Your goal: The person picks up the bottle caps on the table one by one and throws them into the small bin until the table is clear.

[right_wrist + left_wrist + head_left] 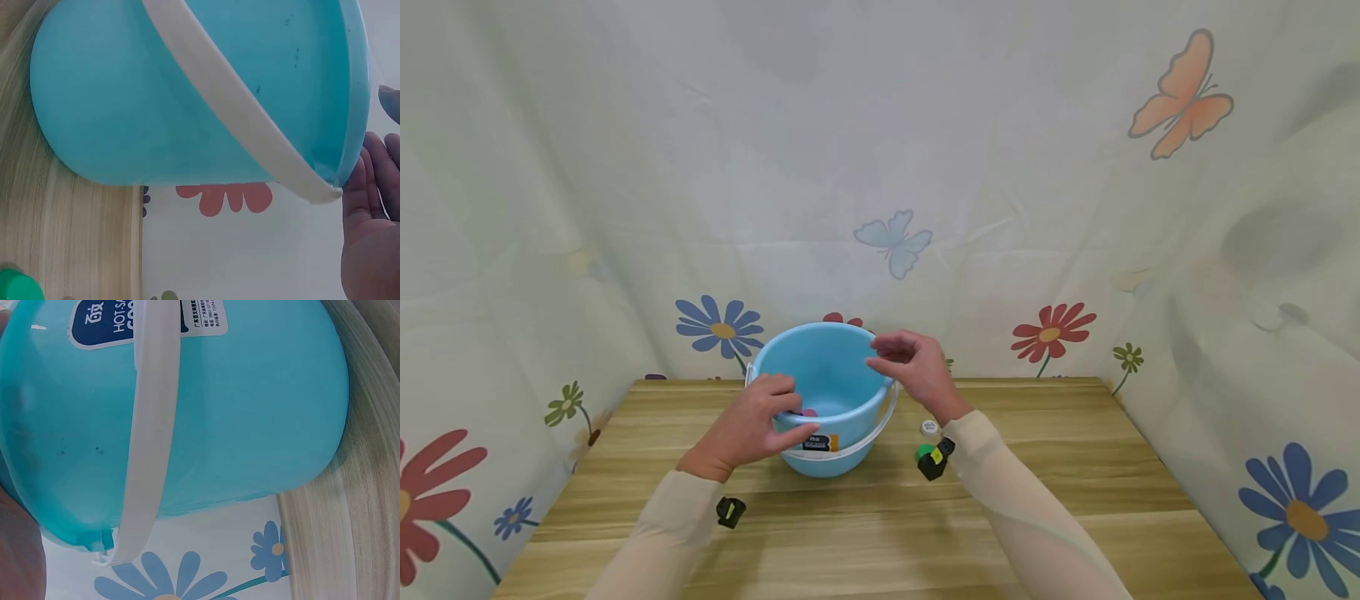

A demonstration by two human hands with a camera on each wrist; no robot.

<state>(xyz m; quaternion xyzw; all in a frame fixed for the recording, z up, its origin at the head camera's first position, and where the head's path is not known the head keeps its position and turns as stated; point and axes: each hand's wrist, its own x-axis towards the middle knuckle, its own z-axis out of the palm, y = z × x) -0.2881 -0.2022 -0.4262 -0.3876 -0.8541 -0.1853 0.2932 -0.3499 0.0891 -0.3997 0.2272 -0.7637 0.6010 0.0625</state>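
A light blue bucket (842, 429) stands on the table, its white handle (150, 425) lowered across the front. At the front left rim, my left hand (752, 425) grips the bucket, fingers curled over the edge and thumb on the outside. In the left wrist view only a sliver of that hand shows at the left edge. My right hand (921, 367) is at the right rim with its fingers extended and the thumb apart. The right wrist view shows those fingers (357, 194) by the rim near the handle's end. A small pink thing (808, 412) shows inside the bucket, mostly hidden.
A white cap (929, 427) with dark markings lies on the wooden table (1037, 483), right of the bucket. Close to it is a green cap (20, 285), partly covered by the right wrist's black device (932, 463) in the head view. A flower-printed curtain (1000, 167) surrounds the table.
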